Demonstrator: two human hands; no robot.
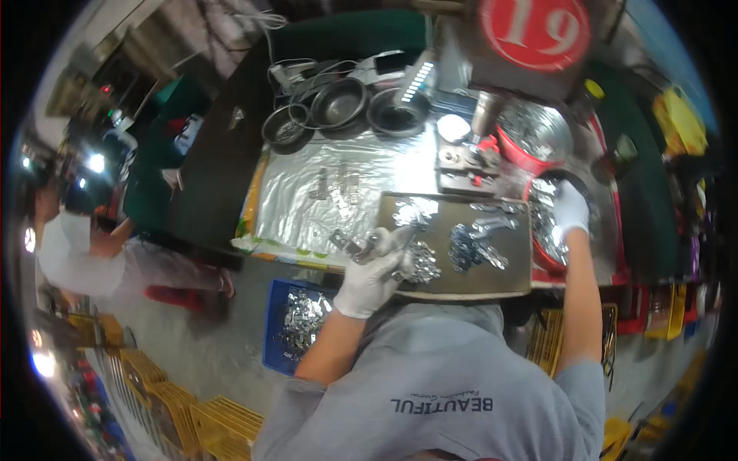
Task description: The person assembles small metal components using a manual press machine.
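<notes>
My left hand (370, 280), in a white glove, is closed around a few shiny metal pieces (346, 243) over the left edge of a dark flat tray (482, 284). Small silvery metal parts (470, 247) lie on that tray in several loose piles. My right hand (570, 209), gloved as well, reaches into a red bowl (542, 257) of shiny metal parts on the right. Its fingers are blurred among the parts, so their grip does not show. Behind the tray stands a machine with a metal fixture (467, 163) under its head.
Three dark round pans (338, 104) stand at the back left, beyond a silvery plastic sheet (296, 196). Another red bowl (538, 132) of parts sits behind the right hand. A blue bin (275, 338) of metal parts is below the table. At far left, a person (81, 250) is nearby.
</notes>
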